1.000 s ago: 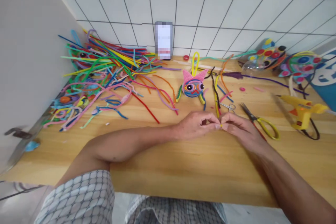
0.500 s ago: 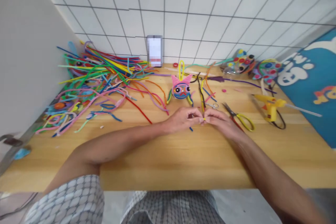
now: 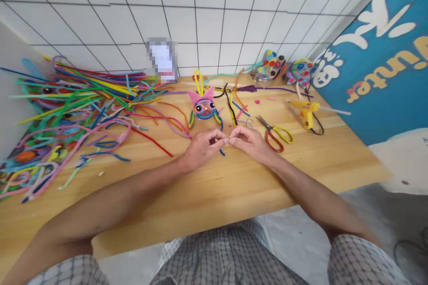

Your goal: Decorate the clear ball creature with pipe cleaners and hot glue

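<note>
My left hand (image 3: 205, 148) is closed in a pinch above the table, its fingertips meeting those of my right hand (image 3: 248, 142). The right hand pinches too, thumb against forefinger. Whatever lies between the fingertips is too small and hidden to make out. Just beyond the hands sits a round figure (image 3: 204, 107) wrapped in coloured pipe cleaners, with pink ears, googly eyes and a yellow loop on top. Black and yellow pipe cleaners (image 3: 231, 109) lie behind the fingertips. A blue pipe cleaner end (image 3: 222, 152) shows beneath the left hand.
Scissors (image 3: 276, 133) with red and yellow handles lie right of my hands, and small scissors (image 3: 246, 122) lie behind. A yellow glue gun (image 3: 305, 111) is farther right. Pipe cleaners (image 3: 96, 89) pile up at left. A phone (image 3: 162, 60) leans on the wall. Two decorated balls (image 3: 273, 66) stand behind.
The view has turned to the right, so the table's things sit farther left. Both hands stay pinched together; a yellow bit seen between the fingertips before is now hidden.
</note>
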### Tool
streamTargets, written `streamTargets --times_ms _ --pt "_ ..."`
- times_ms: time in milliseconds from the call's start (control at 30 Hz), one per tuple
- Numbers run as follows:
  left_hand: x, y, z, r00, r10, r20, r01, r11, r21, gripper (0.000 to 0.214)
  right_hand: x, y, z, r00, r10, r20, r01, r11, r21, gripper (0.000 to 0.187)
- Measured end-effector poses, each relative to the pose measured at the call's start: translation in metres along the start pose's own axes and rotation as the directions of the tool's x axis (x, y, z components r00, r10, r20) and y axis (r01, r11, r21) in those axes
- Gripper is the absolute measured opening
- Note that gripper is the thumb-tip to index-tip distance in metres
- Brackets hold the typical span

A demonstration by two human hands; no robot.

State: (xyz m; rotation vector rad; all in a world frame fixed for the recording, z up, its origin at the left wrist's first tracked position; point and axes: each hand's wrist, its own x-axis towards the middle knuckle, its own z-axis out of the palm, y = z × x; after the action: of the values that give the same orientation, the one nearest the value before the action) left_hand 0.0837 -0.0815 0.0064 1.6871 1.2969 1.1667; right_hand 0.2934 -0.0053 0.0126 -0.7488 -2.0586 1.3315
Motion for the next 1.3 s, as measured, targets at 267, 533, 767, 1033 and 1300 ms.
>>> streamTargets --times_ms 267,533,767,1033,1300 --pt "-0.003 -0.006 -0.006 0.999 -0.043 0.011 0.043 0.998 0.035 0.023 0.001 -0.002 0.007 0.999 0.039 -0.024 -0.041 0.997 -0.063 0.021" --pt "-0.007 -0.008 -0.042 0.971 -0.092 -0.222 0.121 0.985 0.121 0.024 0.008 0.008 -0.004 0.995 0.088 0.043 -0.078 0.978 -0.193 0.021" --pt "0.006 -0.037 -0.084 0.863 0.014 -0.505 0.145 0.951 0.273 0.026 0.009 0.003 -0.037 0.994 0.104 -0.033 -0.107 0.888 -0.448 0.015" --pt "0.031 -0.078 -0.094 0.946 -0.010 -0.325 0.129 0.929 0.348 0.098 -0.007 -0.011 -0.085 0.957 0.217 -0.194 -0.289 0.791 -0.539 0.016" --pt "0.058 -0.091 -0.089 0.980 0.098 -0.175 -0.066 0.981 0.181 0.107 -0.078 0.016 -0.149 0.666 0.189 -0.722 -0.664 0.592 -0.457 0.028"
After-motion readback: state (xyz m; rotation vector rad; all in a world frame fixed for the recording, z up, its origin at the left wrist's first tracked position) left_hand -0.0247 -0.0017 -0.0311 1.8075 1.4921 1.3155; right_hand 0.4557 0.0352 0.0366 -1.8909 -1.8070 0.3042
